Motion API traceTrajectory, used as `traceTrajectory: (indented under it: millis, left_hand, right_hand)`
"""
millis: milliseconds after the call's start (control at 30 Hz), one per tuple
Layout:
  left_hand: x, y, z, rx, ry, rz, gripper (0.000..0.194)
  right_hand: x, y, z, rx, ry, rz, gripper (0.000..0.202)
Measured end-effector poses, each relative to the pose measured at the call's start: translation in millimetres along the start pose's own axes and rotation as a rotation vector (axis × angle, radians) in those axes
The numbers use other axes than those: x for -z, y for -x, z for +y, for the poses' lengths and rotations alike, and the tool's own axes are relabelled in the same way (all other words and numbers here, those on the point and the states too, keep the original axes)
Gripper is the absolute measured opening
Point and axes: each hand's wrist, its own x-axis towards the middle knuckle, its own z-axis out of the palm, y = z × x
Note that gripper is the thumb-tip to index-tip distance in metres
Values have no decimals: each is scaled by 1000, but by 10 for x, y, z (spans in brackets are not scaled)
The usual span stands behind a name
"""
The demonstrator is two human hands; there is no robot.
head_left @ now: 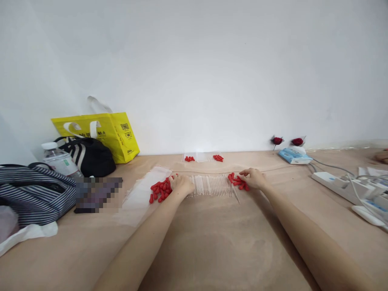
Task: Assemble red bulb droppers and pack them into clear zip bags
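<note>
My left hand (182, 185) is bent over the right edge of a pile of small red bulb-shaped pieces (160, 190). Its fingers are curled together, and what they grip, if anything, is hidden. My right hand (254, 178) has its fingers apart beside a smaller group of red pieces (242, 186), nothing visible between them. Between the hands lies a row of thin, clear-white sticks (210, 185), side by side. At the row's right end a red piece (231, 178) appears to sit on the top of a slanting stick (235, 195).
Clear plastic bags (141, 194) lie left of the pile. Against the wall are two bagged red clusters (218, 158). A yellow bag (121, 137), bottle (60, 159) and striped bag (36, 194) stand left. Right are a tissue pack (294, 156), artificial roses (298, 141) and power strips (339, 188).
</note>
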Motion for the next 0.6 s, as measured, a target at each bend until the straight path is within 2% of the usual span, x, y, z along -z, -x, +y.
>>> traceTrajectory:
  millis: [167, 300, 467, 600]
  left_hand:
    - [9, 18, -2, -26, 9, 3, 21]
    - [98, 126, -40, -97, 46, 14, 26]
    - [230, 462, -160, -374, 143, -12, 17]
    - [110, 688, -285, -547, 235, 19, 13]
  right_hand:
    - [-68, -32, -10, -1, 11, -21, 21]
    - [-82, -15, -16, -11, -6, -8, 19]
    - [-17, 32, -90, -38, -55, 67, 23]
    - [-21, 160, -325, -17, -137, 149, 29]
